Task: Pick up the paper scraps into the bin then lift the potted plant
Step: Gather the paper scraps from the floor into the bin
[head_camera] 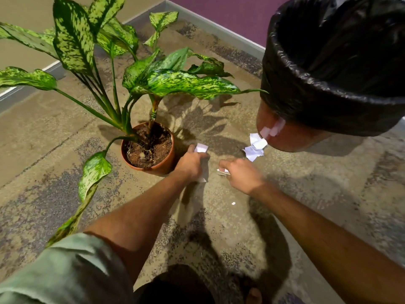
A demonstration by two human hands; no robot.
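While both arms reach down to the floor (306,194), each hand has some paper in it. The left hand (190,164) is curled around a white paper scrap (201,148) that sticks out past the fingers at 12 o'clock and again below the hand. This hand is just beside the pot. The right hand (240,175) has its fingers bent and pinches a small white scrap (223,172) low by the floor. A crumpled white paper (255,147) lies on the floor at 1 o'clock from the right hand, touching the bottom of the bin. A tiny white bit (233,203) lies on the floor at 6 o'clock from the right hand.

The bin (289,137) is brown with a black bag (328,88) over its top. It is at 2 o'clock from the hands. The potted plant (151,148) stands at 10 o'clock from the left hand, in a brown pot full of dirt, with big spotty green leaves.
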